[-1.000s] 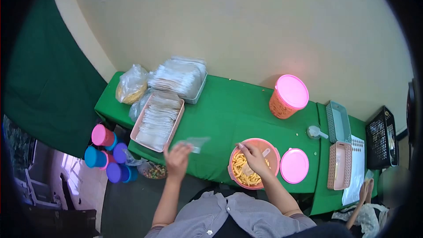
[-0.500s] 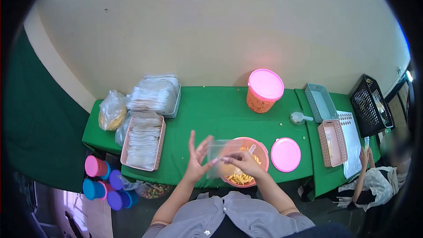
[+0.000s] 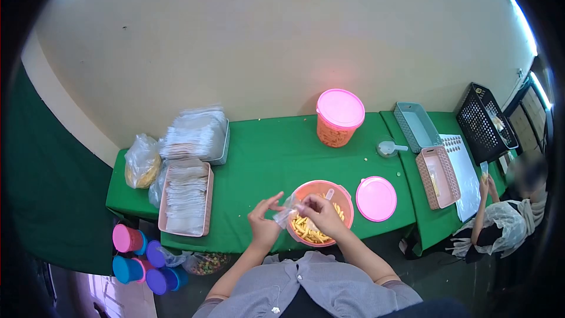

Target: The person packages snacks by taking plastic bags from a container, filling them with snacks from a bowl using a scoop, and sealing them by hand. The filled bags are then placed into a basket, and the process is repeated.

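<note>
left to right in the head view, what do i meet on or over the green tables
clear bag with yellow contents, pink tray of packets, left hand, orange bowl, pink lid, pink basket, black crate

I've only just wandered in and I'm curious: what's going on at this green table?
Someone in a grey top is handling a clear plastic bag at the left edge of an orange tub. The right hand pinches the bag; the left hand is beside it, its grip hard to make out. The tub holds yellow stick-shaped pieces, and a pink lid lies to its right. At far right, another person holds a small packet.
</note>
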### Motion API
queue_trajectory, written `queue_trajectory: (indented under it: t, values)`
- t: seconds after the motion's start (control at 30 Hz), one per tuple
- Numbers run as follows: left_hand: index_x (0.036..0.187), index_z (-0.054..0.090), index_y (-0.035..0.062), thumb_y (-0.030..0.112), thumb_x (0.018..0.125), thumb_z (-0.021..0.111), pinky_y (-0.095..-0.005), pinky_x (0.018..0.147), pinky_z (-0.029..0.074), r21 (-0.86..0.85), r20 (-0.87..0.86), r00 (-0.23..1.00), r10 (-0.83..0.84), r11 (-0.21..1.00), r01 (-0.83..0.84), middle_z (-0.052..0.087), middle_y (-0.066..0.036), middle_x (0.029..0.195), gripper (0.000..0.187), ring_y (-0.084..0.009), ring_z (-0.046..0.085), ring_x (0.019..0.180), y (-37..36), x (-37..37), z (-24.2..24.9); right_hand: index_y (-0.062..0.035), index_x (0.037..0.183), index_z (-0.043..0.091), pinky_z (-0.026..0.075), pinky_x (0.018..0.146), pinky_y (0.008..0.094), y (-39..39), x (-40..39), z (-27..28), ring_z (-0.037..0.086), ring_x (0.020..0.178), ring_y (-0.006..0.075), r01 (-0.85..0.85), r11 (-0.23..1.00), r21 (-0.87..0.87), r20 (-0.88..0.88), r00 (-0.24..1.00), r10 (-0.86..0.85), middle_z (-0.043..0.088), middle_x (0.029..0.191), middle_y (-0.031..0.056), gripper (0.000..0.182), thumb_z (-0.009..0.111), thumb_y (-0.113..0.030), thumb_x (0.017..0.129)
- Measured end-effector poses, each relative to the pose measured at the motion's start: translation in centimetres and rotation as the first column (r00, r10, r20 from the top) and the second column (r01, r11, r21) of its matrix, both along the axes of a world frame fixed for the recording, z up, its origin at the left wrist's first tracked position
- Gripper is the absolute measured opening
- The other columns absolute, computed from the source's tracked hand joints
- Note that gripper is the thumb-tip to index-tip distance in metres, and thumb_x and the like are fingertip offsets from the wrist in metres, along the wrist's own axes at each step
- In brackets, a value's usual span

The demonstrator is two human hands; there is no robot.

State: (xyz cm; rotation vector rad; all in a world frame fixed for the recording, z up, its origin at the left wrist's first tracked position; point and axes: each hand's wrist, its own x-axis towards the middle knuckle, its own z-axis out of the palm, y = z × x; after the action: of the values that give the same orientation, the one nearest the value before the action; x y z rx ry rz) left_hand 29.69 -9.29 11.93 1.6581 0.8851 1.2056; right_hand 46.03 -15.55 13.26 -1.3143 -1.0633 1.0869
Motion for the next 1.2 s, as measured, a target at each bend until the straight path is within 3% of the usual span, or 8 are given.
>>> queue_trajectory:
  t: [0.17, 0.37, 0.6, 0.67, 0.77, 0.9, 1.07, 1.2]
  values:
    - [0.121, 0.060, 0.0107, 0.007, 0.062, 0.076, -0.0447, 0.103, 0.038, 0.428, -0.325, 0.946, -0.005, 0.891, 0.152, 0.064, -0.009, 0.100, 0.061, -0.0256, 0.061, 0.091, 0.0, -0.1, 1.8, -0.0003, 0.088, 0.055, 0.045, 0.059, 0.0264, -0.4, -1.1, 1.9, 0.055, 0.062, 0.0109, -0.021, 0.994, 0.110, 0.197, 0.980, -0.001, 0.056, 0.070, 0.0031, 0.020, 0.067, -0.015, 0.082]
    - [0.116, 0.056, 0.0141, 0.024, 0.064, 0.078, -0.0567, 0.112, 0.016, 0.348, -0.301, 0.949, -0.093, 0.916, 0.200, 0.060, -0.006, 0.100, 0.057, -0.0271, 0.058, 0.093, 0.2, 0.3, 0.4, 0.0010, 0.074, 0.057, 0.042, 0.053, 0.0341, -0.5, -1.3, 3.3, 0.054, 0.053, 0.0214, -0.084, 0.996, 0.040, 0.547, 0.836, 0.049, 0.054, 0.060, 0.0118, 0.023, 0.068, -0.019, 0.076]
    - [0.103, 0.056, 0.0114, 0.025, 0.064, 0.079, -0.0513, 0.108, 0.028, 0.360, -0.412, 0.905, -0.102, 0.894, 0.265, 0.061, -0.006, 0.095, 0.048, -0.0274, 0.059, 0.089, 0.6, -1.5, -0.4, 0.0021, 0.059, 0.054, 0.039, 0.048, 0.0359, 0.0, -0.2, 2.7, 0.048, 0.045, 0.0218, 0.041, 0.999, -0.035, 0.533, 0.846, -0.016, 0.049, 0.050, 0.0115, 0.033, 0.068, -0.022, 0.077]
    - [0.102, 0.054, 0.0079, 0.022, 0.068, 0.081, -0.0433, 0.098, 0.042, 0.312, -0.295, 0.946, -0.132, 0.923, 0.227, 0.060, -0.007, 0.095, 0.046, -0.0247, 0.061, 0.088, 0.6, -1.6, -0.8, 0.0017, 0.075, 0.061, 0.044, 0.056, 0.0327, 0.2, 0.4, 2.6, 0.053, 0.056, 0.0176, -0.006, 0.977, -0.215, 0.516, 0.848, 0.119, 0.058, 0.063, 0.0106, 0.028, 0.069, -0.025, 0.079]
    - [0.105, 0.052, 0.0063, 0.023, 0.074, 0.080, -0.0344, 0.089, 0.048, -0.037, 0.046, 0.987, -0.154, 0.987, 0.156, 0.058, -0.006, 0.101, 0.045, -0.0195, 0.060, 0.094, -0.4, -1.2, -0.7, -0.0051, 0.133, 0.041, 0.043, 0.091, 0.0319, 1.0, 2.2, -0.6, 0.052, 0.106, 0.0172, -0.230, 0.973, 0.012, -0.287, 0.931, 0.224, 0.053, 0.123, 0.0109, 0.072, 0.075, -0.036, 0.078]
    - [0.108, 0.049, 0.0048, 0.025, 0.078, 0.078, -0.0321, 0.087, 0.049, -0.148, 0.229, 0.957, -0.179, 0.965, 0.215, 0.056, -0.006, 0.106, 0.047, -0.0172, 0.058, 0.099, -0.7, -1.0, 1.2, -0.0061, 0.145, 0.027, 0.029, 0.110, 0.0394, -0.1, 0.5, 1.7, 0.039, 0.131, 0.0293, -0.463, 0.883, 0.083, 0.336, 0.847, 0.412, 0.043, 0.137, 0.0181, 0.098, 0.082, -0.036, 0.069]
    - [0.110, 0.049, 0.0045, 0.016, 0.080, 0.075, -0.0315, 0.086, 0.049, -0.110, 0.391, 0.890, -0.237, 0.948, 0.300, 0.062, -0.008, 0.103, 0.042, -0.0175, 0.061, 0.098, -1.5, -0.7, 2.3, -0.0053, 0.136, 0.040, 0.038, 0.101, 0.0378, -0.8, -2.4, -1.4, 0.049, 0.121, 0.0285, -0.444, 0.889, 0.111, 0.337, 0.858, 0.387, 0.050, 0.130, 0.0180, 0.079, 0.080, -0.027, 0.072]
    - [0.112, 0.044, 0.0053, 0.018, 0.081, 0.075, -0.0330, 0.084, 0.050, -0.146, 0.391, 0.907, -0.156, 0.963, 0.228, 0.061, -0.009, 0.101, 0.046, -0.0183, 0.062, 0.094, -1.1, -1.2, 0.2, -0.0032, 0.109, 0.061, 0.048, 0.080, 0.0339, -0.9, -3.0, -2.4, 0.063, 0.088, 0.0228, -0.291, 0.953, 0.085, 0.147, 0.949, 0.277, 0.065, 0.092, 0.0110, 0.038, 0.073, -0.013, 0.074]
